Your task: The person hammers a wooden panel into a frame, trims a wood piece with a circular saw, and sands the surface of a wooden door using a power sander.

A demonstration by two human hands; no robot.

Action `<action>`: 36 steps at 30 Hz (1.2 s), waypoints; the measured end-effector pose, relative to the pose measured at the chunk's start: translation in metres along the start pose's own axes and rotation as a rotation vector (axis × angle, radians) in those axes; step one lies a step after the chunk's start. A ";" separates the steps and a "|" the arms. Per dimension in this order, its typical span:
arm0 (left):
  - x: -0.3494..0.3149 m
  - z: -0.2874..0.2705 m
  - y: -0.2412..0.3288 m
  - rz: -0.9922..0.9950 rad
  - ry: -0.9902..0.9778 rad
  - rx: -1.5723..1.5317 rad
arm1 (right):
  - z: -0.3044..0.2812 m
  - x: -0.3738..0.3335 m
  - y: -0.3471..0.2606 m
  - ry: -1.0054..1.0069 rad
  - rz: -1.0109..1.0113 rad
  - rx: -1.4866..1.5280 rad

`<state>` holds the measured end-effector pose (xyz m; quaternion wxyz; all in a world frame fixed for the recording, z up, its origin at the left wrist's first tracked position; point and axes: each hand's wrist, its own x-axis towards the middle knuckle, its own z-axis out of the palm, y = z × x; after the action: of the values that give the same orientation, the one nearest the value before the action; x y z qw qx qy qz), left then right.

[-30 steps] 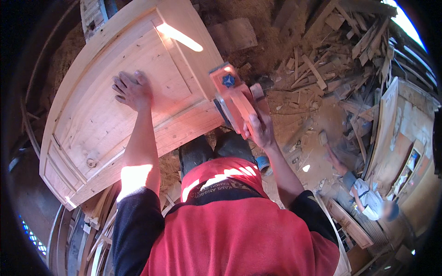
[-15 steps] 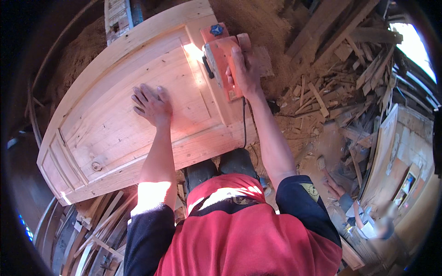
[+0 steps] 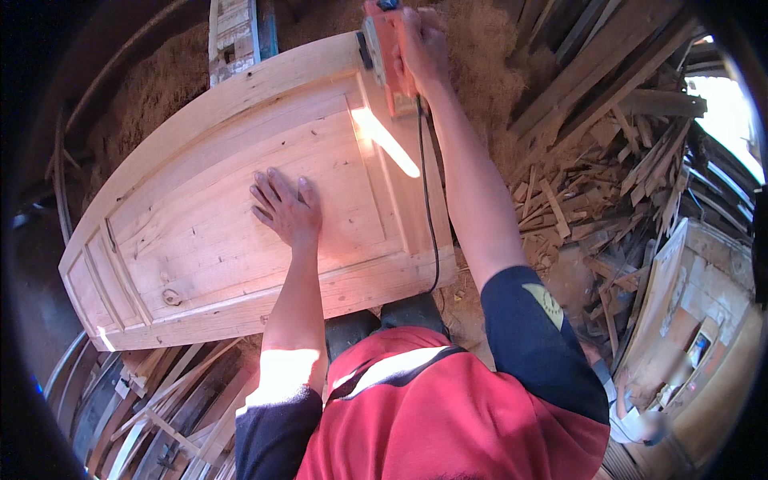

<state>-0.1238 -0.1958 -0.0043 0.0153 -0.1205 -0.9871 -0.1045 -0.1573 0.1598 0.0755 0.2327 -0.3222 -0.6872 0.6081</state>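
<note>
A pale wooden panelled door [image 3: 216, 216] with raised mouldings lies flat in front of me. My left hand [image 3: 288, 210] rests on its middle panel, fingers spread and palm down. At the far right end of the door, my right hand [image 3: 424, 52] is closed round the handle of an orange electric planer [image 3: 388, 60] with a blue front knob. The planer sits over the end rail at the far edge. Its black cord [image 3: 430, 200] trails back across the door toward my legs. The planer's underside is hidden.
Scrap wood [image 3: 584, 192] lies heaped to the right, below leaning beams [image 3: 592, 72]. Sawdust [image 3: 480, 88] covers the ground beyond the door. Boards and strips [image 3: 160, 408] are piled at lower left. Another person [image 3: 632, 420] is at lower right, beside a wooden cabinet-like piece [image 3: 680, 304].
My right hand has pushed the planer away from me along the door's right end, to the far edge. My left hand stays flat on the panel. The view has shifted slightly.
</note>
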 end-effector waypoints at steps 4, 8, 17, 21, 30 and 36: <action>0.003 0.001 0.008 0.014 -0.019 0.002 | 0.000 0.030 -0.024 0.091 0.136 -0.126; 0.001 0.002 0.004 0.024 -0.024 0.007 | -0.016 -0.025 0.011 0.059 -0.035 -0.050; -0.001 -0.002 0.002 0.006 -0.002 0.011 | -0.016 -0.077 -0.015 0.047 0.114 0.085; 0.002 0.000 0.006 0.027 -0.005 0.009 | -0.006 0.010 -0.007 0.061 0.002 0.039; -0.002 -0.002 -0.006 -0.021 -0.033 0.036 | -0.017 -0.082 -0.006 -0.001 0.086 0.043; -0.003 -0.002 -0.001 0.020 -0.026 0.041 | -0.016 -0.072 -0.022 0.028 0.124 0.093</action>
<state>-0.1210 -0.1983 -0.0032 0.0060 -0.1315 -0.9878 -0.0826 -0.1004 0.1172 0.1043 0.2189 -0.3615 -0.6334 0.6482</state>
